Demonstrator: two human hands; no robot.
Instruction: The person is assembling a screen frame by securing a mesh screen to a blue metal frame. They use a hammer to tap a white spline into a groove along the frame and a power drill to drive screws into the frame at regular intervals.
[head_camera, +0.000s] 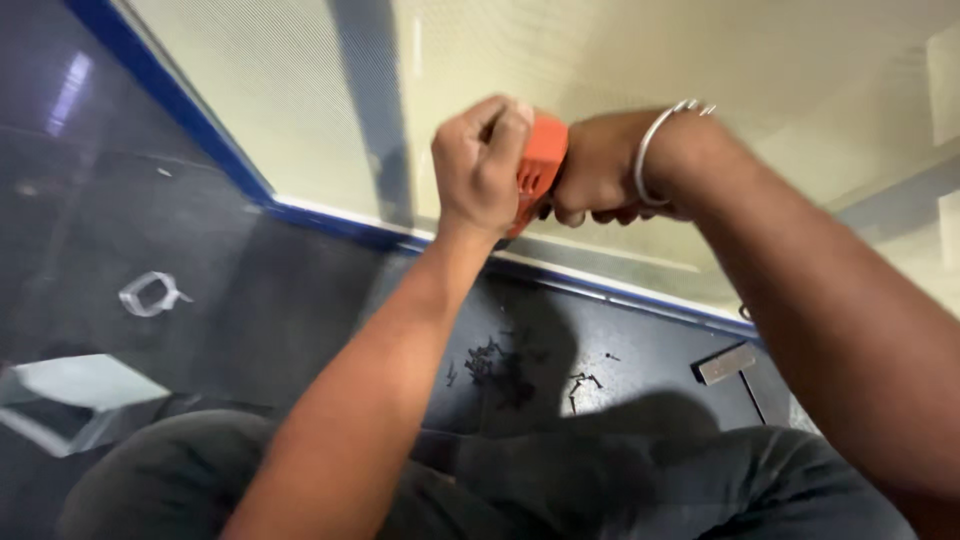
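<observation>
Both my hands are raised in front of a pale mesh panel (300, 110) and close around an orange power tool (541, 168). My left hand (482, 165) grips its near side in a fist. My right hand (598, 170), with a silver bangle (652, 150) on the wrist, holds it from the far side. Most of the tool is hidden between the hands; its tip cannot be seen.
A blue frame edge (180, 110) borders the mesh panel. On the dark floor lie several small black screws (490, 365), a flat grey metal piece (727, 363), a clear plastic scrap (152, 294) and a white object (70, 400). My knees in dark trousers (600, 490) fill the bottom.
</observation>
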